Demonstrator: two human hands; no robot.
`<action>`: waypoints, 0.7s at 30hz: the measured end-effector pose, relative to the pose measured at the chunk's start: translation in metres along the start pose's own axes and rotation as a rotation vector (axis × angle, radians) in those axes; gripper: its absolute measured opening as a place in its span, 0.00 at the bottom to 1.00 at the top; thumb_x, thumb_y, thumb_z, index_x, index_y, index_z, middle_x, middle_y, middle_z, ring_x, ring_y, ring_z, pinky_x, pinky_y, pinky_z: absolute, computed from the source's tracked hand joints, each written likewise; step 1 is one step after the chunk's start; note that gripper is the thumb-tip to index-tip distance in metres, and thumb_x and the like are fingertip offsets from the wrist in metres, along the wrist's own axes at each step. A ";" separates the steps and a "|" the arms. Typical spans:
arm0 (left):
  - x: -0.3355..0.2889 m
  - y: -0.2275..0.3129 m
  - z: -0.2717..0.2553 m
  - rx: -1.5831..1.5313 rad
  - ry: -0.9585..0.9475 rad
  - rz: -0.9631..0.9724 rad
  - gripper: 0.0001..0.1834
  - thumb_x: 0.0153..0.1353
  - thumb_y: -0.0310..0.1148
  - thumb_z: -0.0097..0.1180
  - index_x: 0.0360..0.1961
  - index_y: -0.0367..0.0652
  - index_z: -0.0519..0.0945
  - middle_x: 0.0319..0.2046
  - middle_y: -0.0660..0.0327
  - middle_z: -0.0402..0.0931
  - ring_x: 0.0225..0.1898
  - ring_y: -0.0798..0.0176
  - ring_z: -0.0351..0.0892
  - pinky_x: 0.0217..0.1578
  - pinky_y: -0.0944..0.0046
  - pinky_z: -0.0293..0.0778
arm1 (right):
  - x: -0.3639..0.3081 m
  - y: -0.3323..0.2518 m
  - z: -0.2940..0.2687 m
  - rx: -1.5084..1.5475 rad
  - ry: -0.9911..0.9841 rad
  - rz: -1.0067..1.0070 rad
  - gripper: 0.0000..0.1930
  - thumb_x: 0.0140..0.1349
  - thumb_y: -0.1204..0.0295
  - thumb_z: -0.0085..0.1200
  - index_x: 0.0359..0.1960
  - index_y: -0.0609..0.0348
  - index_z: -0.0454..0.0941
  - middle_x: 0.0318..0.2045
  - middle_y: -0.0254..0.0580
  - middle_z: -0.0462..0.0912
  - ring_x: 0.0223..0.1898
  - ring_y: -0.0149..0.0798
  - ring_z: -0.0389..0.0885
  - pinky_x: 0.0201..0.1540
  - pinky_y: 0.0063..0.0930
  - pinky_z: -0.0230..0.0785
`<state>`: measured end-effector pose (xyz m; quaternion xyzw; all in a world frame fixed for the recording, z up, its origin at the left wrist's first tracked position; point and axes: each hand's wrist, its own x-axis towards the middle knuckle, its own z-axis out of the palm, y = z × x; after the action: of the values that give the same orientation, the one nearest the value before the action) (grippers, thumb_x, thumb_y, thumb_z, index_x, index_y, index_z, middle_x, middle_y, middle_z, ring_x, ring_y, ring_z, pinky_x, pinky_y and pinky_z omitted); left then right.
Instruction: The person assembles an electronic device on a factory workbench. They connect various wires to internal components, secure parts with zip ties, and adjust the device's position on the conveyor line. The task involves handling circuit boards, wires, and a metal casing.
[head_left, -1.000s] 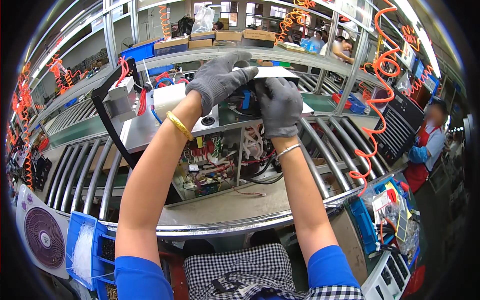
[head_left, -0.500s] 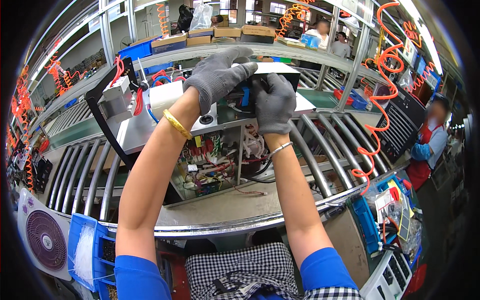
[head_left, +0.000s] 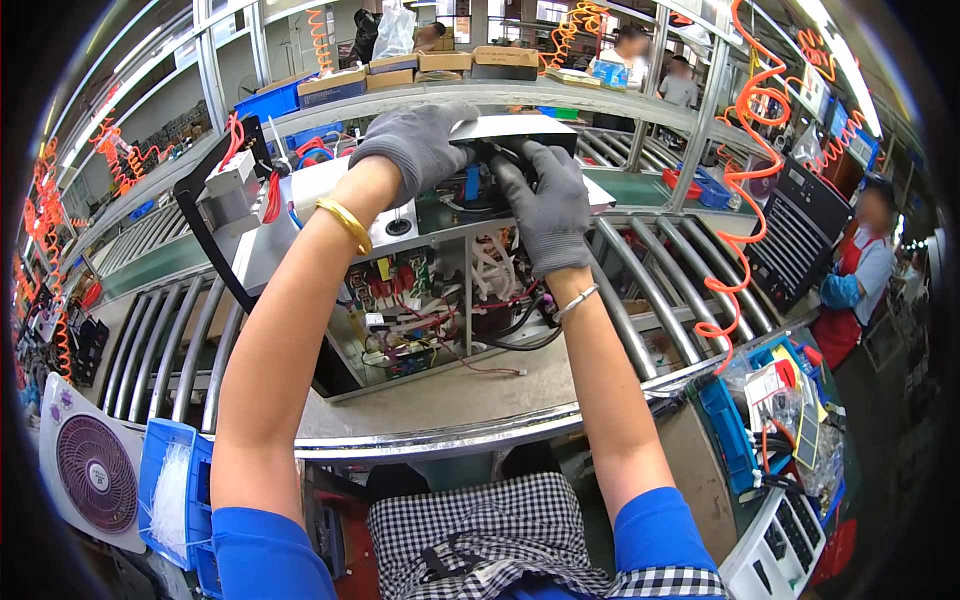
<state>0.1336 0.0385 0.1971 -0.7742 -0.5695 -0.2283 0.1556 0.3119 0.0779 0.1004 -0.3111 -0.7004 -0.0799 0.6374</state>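
Observation:
Both hands wear grey gloves and reach over an opened metal equipment case with circuit boards and coloured wires inside. My left hand is closed at the left edge of a white-topped black cover, one finger on top and others below; some fingertips are hidden. Under the cover's front, my right hand bends its fingers into a dark gap; what they pinch, if anything, is hidden. Between the hands sits a blue part. A white cylinder lies beside my left wrist. Thin cables hang out at the front.
Metal rollers flank the case. A shelf with cardboard boxes crosses behind. Orange coiled hoses hang at right. Blue bins and a fan stand lower left, a tool tray lower right. A co-worker stands at far right.
My left hand has drawn back left and its fingers have curled at the cover's edge. The right hand's fingers have shifted lower into the gap. The view has moved slightly.

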 end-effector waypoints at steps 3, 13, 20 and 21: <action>0.005 0.012 -0.006 0.207 -0.043 -0.082 0.24 0.59 0.46 0.58 0.54 0.48 0.82 0.48 0.48 0.83 0.50 0.46 0.83 0.53 0.52 0.77 | 0.000 -0.001 0.000 0.063 -0.033 0.008 0.18 0.62 0.56 0.63 0.43 0.57 0.84 0.34 0.46 0.80 0.40 0.51 0.77 0.43 0.45 0.69; 0.008 0.024 -0.004 0.295 -0.040 -0.085 0.21 0.60 0.48 0.57 0.48 0.45 0.82 0.43 0.47 0.83 0.49 0.45 0.82 0.50 0.49 0.75 | -0.008 0.006 -0.006 0.110 0.060 -0.091 0.15 0.62 0.58 0.63 0.42 0.56 0.83 0.33 0.43 0.80 0.38 0.48 0.77 0.41 0.41 0.69; 0.004 0.024 -0.003 0.278 0.013 -0.055 0.22 0.60 0.50 0.56 0.48 0.46 0.83 0.41 0.48 0.83 0.46 0.44 0.82 0.48 0.49 0.76 | -0.010 0.006 -0.008 0.119 0.045 -0.053 0.11 0.63 0.62 0.61 0.39 0.57 0.82 0.30 0.46 0.82 0.32 0.54 0.82 0.33 0.44 0.72; 0.006 0.023 -0.001 0.287 0.013 -0.064 0.22 0.60 0.50 0.56 0.48 0.47 0.83 0.40 0.48 0.84 0.46 0.44 0.83 0.47 0.49 0.76 | -0.008 0.008 -0.007 0.090 0.017 -0.048 0.11 0.64 0.62 0.61 0.39 0.56 0.81 0.30 0.47 0.82 0.32 0.54 0.82 0.33 0.44 0.72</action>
<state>0.1566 0.0361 0.2011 -0.7238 -0.6198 -0.1543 0.2611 0.3222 0.0781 0.0917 -0.2644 -0.7053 -0.0662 0.6544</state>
